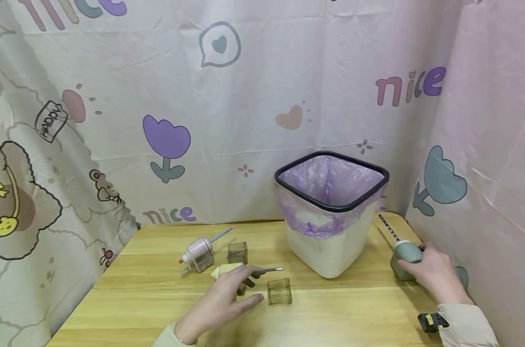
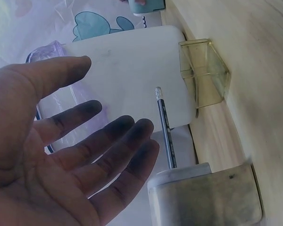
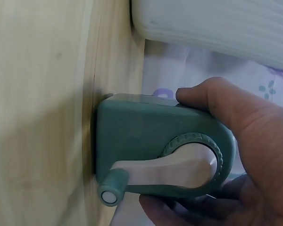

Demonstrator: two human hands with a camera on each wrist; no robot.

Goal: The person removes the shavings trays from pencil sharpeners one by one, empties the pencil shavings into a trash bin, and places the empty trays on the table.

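Printed curtain [image 1: 253, 96] is enclosing a wooden table [image 1: 158, 308]; lined bin [image 1: 331, 212] is standing mid-table. Right hand [image 1: 436, 274] is gripping the green sharpener [image 1: 406, 258] at the table's right edge, fingers wrapping its body. Left hand [image 1: 223, 301], fingers spread and relaxed, is hovering over the white sharpener [image 1: 227, 271], beside a clear drawer [image 1: 279, 291].

I see the bin [image 1: 331, 217] standing between my hands, blocking the straight way across; bare table [image 1: 353, 308] in front of it is open, past the clear box [image 1: 279, 291].
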